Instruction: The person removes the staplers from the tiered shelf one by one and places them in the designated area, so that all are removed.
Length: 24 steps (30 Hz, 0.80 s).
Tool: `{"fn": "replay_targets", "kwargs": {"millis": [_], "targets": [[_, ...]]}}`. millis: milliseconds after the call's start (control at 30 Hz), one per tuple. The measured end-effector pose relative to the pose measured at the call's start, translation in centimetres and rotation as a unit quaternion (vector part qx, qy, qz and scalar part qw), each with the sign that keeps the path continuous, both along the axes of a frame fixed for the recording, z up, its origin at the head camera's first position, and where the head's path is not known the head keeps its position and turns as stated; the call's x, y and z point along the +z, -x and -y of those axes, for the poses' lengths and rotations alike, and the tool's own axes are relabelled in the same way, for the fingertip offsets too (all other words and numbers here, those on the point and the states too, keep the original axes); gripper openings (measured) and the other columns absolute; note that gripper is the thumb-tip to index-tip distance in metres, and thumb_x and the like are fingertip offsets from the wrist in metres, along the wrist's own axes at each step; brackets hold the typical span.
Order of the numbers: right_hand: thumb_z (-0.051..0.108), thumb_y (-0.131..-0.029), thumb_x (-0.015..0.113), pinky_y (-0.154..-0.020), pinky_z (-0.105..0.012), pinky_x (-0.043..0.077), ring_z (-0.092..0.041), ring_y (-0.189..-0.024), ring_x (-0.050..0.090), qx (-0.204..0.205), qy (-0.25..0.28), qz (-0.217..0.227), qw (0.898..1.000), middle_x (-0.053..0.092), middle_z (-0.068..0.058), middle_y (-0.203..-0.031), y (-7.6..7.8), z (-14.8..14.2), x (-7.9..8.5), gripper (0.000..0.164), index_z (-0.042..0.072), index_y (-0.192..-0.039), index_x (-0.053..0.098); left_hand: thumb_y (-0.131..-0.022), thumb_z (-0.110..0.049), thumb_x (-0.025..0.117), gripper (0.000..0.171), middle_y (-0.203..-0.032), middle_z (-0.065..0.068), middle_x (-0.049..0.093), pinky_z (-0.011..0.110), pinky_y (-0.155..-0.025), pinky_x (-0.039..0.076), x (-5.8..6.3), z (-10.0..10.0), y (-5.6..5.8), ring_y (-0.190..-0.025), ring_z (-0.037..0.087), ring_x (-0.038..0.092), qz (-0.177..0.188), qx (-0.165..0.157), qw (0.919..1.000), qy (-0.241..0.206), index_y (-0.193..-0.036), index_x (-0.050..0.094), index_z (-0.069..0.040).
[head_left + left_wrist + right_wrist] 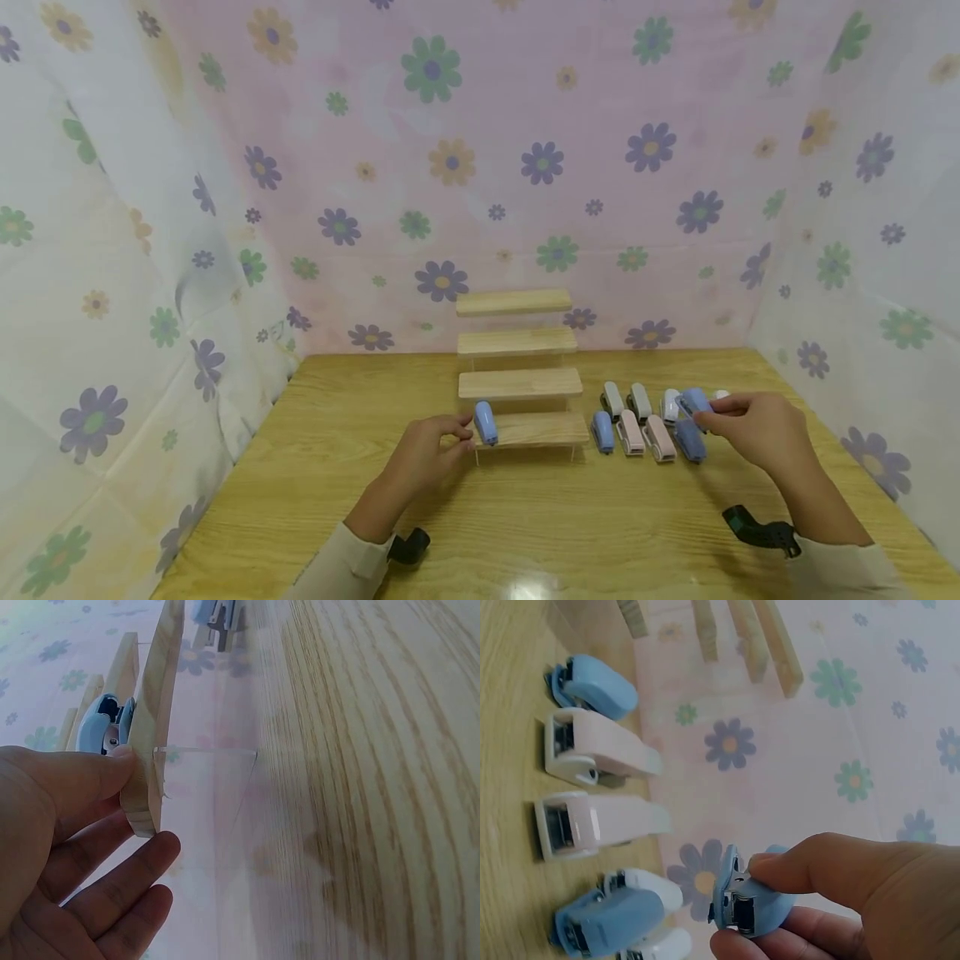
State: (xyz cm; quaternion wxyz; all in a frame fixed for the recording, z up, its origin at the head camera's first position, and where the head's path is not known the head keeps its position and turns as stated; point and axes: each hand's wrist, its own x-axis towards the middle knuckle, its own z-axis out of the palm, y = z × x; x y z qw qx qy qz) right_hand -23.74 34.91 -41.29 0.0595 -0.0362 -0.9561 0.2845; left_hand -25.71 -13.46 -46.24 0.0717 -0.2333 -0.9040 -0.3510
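Note:
A light blue mini stapler (485,423) stands at the left end of the lowest step of a wooden tiered stand (532,429). Beside it, my left hand (431,450) touches the end of that step, the thumb near the stapler's base and the other fingers loosely spread. Over on the right, my right hand (761,425) pinches another light blue mini stapler (761,900) between thumb and fingers, raised above the group. Below it lies a darker blue stapler (689,440). Two pink staplers (630,432) and a blue one (602,432) lie closer to the stand.
Two grey staplers (611,400) and a white stapler (670,406) form the back row, with another white one (722,394) partly hidden by the right hand. Clear thin supports carry the stand's steps. Flowered cloth (480,183) encloses the wooden table (360,400) at the back and sides.

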Motion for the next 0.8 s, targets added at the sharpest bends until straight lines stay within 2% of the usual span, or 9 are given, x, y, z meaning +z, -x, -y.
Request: {"fn": "replay_targets", "kwargs": {"millis": [133,233,367,500,800], "targets": [[0.062,-0.091,0.071,-0.065,-0.046,0.056,-0.035,-0.090,0.070,-0.005,0.001,0.021,1.000,0.075,-0.024,-0.115,0.0,-1.3,0.6,0.068,0.001,-0.123,0.074,-0.097,-0.021,0.075,0.015,-0.136,0.005,0.070,0.047,-0.103,0.054,0.3,-0.1,0.0,-0.125,0.029,0.067,-0.003,-0.001,1.0000,-0.002,-0.105,0.080,-0.010],[0.063,-0.091,0.071,-0.065,-0.045,0.056,-0.028,-0.084,0.070,-0.002,0.003,0.045,0.999,0.078,-0.017,-0.105,0.0,-2.2,0.7,0.070,0.001,-0.122,0.074,-0.097,-0.021,0.075,0.014,-0.136,0.006,0.070,0.048,-0.102,0.055,0.2,-0.1,0.0,-0.124,0.029,0.068,-0.006,-0.002,1.0000,-0.003,-0.105,0.080,-0.010],[0.061,-0.090,0.073,-0.066,-0.045,0.057,-0.026,-0.082,0.072,0.004,0.017,0.091,0.996,0.079,-0.007,-0.092,0.2,-3.1,0.5,0.068,0.000,-0.119,0.075,-0.097,-0.021,0.074,0.014,-0.136,0.007,0.070,0.048,-0.103,0.054,0.1,-0.1,0.0,-0.124,0.030,0.067,-0.005,-0.001,1.0000,0.000,-0.104,0.080,-0.010],[0.060,-0.087,0.077,-0.067,-0.046,0.058,-0.025,-0.081,0.075,0.004,0.028,0.125,0.992,0.080,-0.005,-0.088,0.5,-3.8,0.1,0.064,0.001,-0.113,0.077,-0.097,-0.021,0.074,0.014,-0.136,0.006,0.070,0.048,-0.102,0.054,0.0,0.0,0.1,-0.124,0.030,0.067,-0.004,0.000,1.0000,0.003,-0.104,0.081,-0.010],[0.056,-0.086,0.079,-0.068,-0.047,0.059,-0.024,-0.077,0.074,0.009,0.026,0.150,0.988,0.079,-0.004,-0.084,0.9,-4.5,-1.0,0.056,0.004,-0.106,0.080,-0.098,-0.022,0.074,0.016,-0.136,0.006,0.070,0.047,-0.102,0.055,0.1,0.0,0.0,-0.124,0.029,0.067,-0.010,0.001,0.9999,0.009,-0.106,0.080,-0.010]]}}
